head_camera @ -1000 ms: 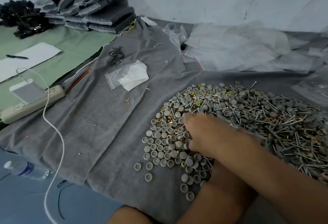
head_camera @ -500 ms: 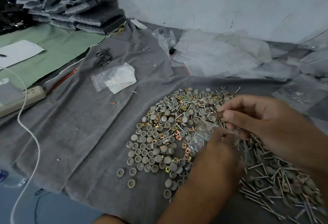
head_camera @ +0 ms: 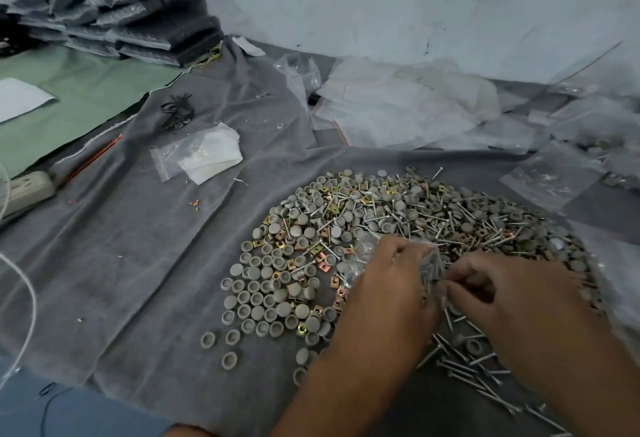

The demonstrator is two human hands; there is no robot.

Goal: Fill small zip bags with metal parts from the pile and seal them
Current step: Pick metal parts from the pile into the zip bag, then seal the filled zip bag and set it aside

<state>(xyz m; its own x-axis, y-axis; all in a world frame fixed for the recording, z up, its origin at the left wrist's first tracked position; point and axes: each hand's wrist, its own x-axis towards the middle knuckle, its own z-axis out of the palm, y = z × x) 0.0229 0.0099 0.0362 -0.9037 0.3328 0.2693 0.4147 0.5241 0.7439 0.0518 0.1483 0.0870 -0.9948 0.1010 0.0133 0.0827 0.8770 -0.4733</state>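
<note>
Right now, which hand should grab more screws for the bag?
Probably the right hand. The left hand grips the bag, so it is busy. The right hand's fingertips are at the bag's mouth, with screws lying just below it.

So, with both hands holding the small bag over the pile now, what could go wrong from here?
1. The left hand and right hand hold the small zip bag directly above the pile of parts; a part that misses its mouth would likely be lost among the others.
2. The long screws are pointed and might pierce the thin plastic.
3. Caps, clips and screws lie mixed, so the bag may get a wrong mix.
</note>
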